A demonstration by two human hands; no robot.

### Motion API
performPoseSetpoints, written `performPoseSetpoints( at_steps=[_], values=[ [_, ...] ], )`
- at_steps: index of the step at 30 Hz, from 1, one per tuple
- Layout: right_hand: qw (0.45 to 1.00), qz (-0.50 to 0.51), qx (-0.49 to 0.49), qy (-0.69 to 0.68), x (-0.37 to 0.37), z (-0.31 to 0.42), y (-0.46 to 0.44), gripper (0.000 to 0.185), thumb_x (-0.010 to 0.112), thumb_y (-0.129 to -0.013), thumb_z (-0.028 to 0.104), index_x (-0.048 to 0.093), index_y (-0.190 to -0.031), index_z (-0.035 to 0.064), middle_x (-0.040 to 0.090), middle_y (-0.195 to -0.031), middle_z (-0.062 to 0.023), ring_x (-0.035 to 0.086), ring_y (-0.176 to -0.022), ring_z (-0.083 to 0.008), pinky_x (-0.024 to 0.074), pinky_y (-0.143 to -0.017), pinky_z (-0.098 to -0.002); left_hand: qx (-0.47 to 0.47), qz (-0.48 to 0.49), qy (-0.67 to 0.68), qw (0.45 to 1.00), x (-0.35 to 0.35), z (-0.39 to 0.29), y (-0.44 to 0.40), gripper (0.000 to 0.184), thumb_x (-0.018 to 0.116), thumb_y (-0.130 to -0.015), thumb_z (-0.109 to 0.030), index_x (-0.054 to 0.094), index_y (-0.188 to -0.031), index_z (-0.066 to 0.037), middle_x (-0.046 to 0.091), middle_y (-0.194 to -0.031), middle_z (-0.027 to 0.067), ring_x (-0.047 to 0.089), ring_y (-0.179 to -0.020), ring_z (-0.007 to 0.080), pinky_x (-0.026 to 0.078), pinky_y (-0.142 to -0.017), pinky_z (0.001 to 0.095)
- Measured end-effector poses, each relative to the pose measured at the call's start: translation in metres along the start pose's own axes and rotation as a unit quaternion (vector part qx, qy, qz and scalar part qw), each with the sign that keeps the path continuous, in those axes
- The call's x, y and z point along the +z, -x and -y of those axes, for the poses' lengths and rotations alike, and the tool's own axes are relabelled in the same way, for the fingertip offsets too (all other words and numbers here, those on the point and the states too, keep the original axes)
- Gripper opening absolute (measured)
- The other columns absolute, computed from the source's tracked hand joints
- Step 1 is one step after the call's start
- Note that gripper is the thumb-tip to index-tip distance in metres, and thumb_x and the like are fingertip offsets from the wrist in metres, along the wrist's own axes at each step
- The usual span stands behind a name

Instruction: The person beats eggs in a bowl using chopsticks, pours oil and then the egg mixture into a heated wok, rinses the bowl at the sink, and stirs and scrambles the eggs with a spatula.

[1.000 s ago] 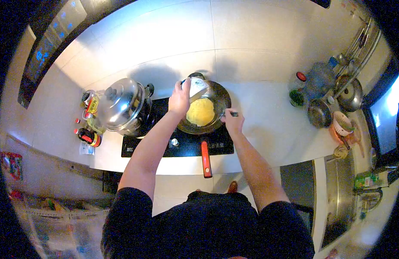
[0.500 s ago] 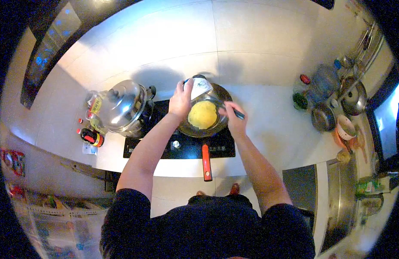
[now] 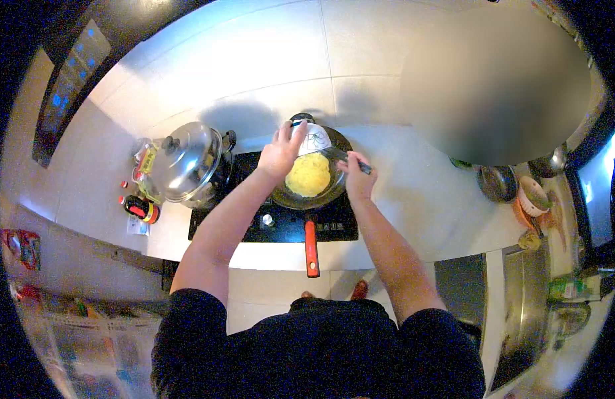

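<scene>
A yellow round pancake or omelette [image 3: 308,175] with a lumpy surface lies in a dark frying pan [image 3: 295,201], whose red handle points toward me. My left hand [image 3: 282,149] is closed on the left edge of a white piece with dark line markings [image 3: 314,137], at the pan's far side; whether it is a dish or a packet I cannot tell. My right hand [image 3: 359,176] grips a utensil with a dark handle [image 3: 365,167] over the pan's right side. The utensil's working end, near the food's upper edge, is too blurred to name.
The pan sits on a black cooktop [image 3: 281,230]. A large lidded steel pot [image 3: 188,163] stands to its left, with a dark red-capped bottle [image 3: 142,210] beyond. On the right are a small dark pot [image 3: 497,183] and a white bowl [image 3: 533,197]. A blurred patch covers the upper right.
The food's top looks paler and lumpier than before. My right hand has shifted slightly left, and both hands stay over the pan. The view has moved a little.
</scene>
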State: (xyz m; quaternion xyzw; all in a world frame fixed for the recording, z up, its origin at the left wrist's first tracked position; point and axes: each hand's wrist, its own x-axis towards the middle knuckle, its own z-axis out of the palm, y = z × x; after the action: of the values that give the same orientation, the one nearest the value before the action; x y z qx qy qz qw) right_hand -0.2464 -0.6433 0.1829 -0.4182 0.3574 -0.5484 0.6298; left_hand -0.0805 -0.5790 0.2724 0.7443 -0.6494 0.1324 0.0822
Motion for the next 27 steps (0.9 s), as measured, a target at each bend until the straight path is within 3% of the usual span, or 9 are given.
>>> performPoseSetpoints(
  at_steps=[2,6,7,9,11,16,24,26,27],
  values=[
    [0.999,0.009,-0.028,-0.022,-0.006,0.021,0.002,0.018,0.053,-0.085,0.010,0.057,-0.092,-0.0059,0.060,-0.085,-0.0134,0.063,-0.069,-0.0206,0.0521,-0.061,-0.0264,-0.039,0.049,-0.006,0.998,-0.012,-0.002,0.001,0.066,0.047,-0.074,0.002,0.023,-0.132,-0.018,0.035,-0.125,0.0202,0.046,-0.107,0.0365,0.049,-0.077,0.0430],
    [0.998,0.023,0.052,-0.010,-0.030,-0.006,-0.012,0.016,0.055,-0.083,0.009,0.056,-0.087,-0.0063,0.058,-0.078,-0.0135,0.062,-0.063,-0.0206,0.0537,-0.060,-0.0271,-0.167,-0.109,0.171,0.965,0.001,0.024,0.005,0.058,0.045,-0.073,0.003,0.030,-0.127,-0.014,0.043,-0.116,0.0234,0.056,-0.087,0.0408,0.053,-0.068,0.0421],
    [0.996,0.027,0.084,0.024,-0.037,-0.015,-0.012,0.016,0.055,-0.083,0.009,0.056,-0.087,-0.0064,0.058,-0.077,-0.0133,0.062,-0.063,-0.0205,0.0540,-0.060,-0.0273,-0.228,-0.126,0.242,0.935,-0.001,0.025,0.008,0.057,0.043,-0.073,0.005,0.031,-0.126,-0.013,0.044,-0.115,0.0232,0.057,-0.084,0.0407,0.055,-0.064,0.0428],
    [0.996,0.003,0.035,-0.078,-0.047,-0.008,-0.023,0.016,0.056,-0.082,0.008,0.053,-0.088,-0.0061,0.057,-0.077,-0.0129,0.062,-0.066,-0.0209,0.0550,-0.061,-0.0283,-0.404,-0.092,0.496,0.763,-0.007,0.017,0.014,0.053,0.037,-0.073,0.006,0.033,-0.124,-0.010,0.047,-0.110,0.0183,0.057,-0.089,0.0374,0.055,-0.049,0.0476],
    [0.984,-0.034,0.025,-0.172,-0.055,0.023,-0.012,0.016,0.056,-0.082,0.008,0.052,-0.089,-0.0057,0.057,-0.077,-0.0124,0.062,-0.067,-0.0213,0.0550,-0.061,-0.0284,-0.429,-0.071,0.569,0.698,-0.007,0.012,0.029,0.053,0.036,-0.073,0.006,0.033,-0.123,-0.009,0.048,-0.109,0.0186,0.058,-0.088,0.0375,0.056,-0.049,0.0468],
    [0.972,0.043,0.014,-0.232,-0.080,0.092,0.016,0.016,0.054,-0.083,0.011,0.052,-0.089,-0.0039,0.058,-0.080,-0.0149,0.061,-0.066,-0.0226,0.0540,-0.062,-0.0341,-0.401,0.046,0.683,0.608,-0.015,-0.057,0.052,0.041,0.041,-0.078,-0.003,0.037,-0.118,-0.005,0.049,-0.106,0.0182,0.059,-0.087,0.0348,0.056,-0.053,0.0463],
    [0.980,-0.132,-0.009,0.148,-0.242,0.098,0.100,0.019,0.060,-0.079,0.021,0.060,-0.076,0.0024,0.055,-0.061,-0.0023,0.052,-0.053,-0.0100,0.0454,-0.046,-0.0237,-0.252,0.234,0.743,0.574,0.052,-0.239,0.091,0.044,0.047,-0.084,-0.021,0.027,-0.122,-0.010,0.047,-0.112,0.0183,0.059,-0.086,0.0338,0.056,-0.054,0.0433],
    [0.974,-0.167,0.032,0.148,-0.304,0.084,0.113,0.020,0.060,-0.078,0.021,0.062,-0.088,0.0036,0.058,-0.077,-0.0036,0.055,-0.069,-0.0123,0.0479,-0.058,-0.0289,-0.181,0.309,0.760,0.543,0.085,-0.285,0.102,0.039,0.044,-0.086,-0.021,0.028,-0.119,-0.009,0.045,-0.114,0.0192,0.059,-0.086,0.0351,0.056,-0.054,0.0468],
    [0.977,-0.191,0.039,0.089,-0.325,0.090,0.135,0.024,0.059,-0.079,0.023,0.063,-0.091,0.0035,0.059,-0.086,-0.0049,0.056,-0.077,-0.0142,0.0485,-0.063,-0.0312,-0.272,0.322,0.724,0.546,0.077,-0.324,0.109,0.038,0.045,-0.086,-0.018,0.027,-0.119,-0.009,0.044,-0.115,0.0191,0.059,-0.086,0.0357,0.055,-0.055,0.0498]
  ],
)
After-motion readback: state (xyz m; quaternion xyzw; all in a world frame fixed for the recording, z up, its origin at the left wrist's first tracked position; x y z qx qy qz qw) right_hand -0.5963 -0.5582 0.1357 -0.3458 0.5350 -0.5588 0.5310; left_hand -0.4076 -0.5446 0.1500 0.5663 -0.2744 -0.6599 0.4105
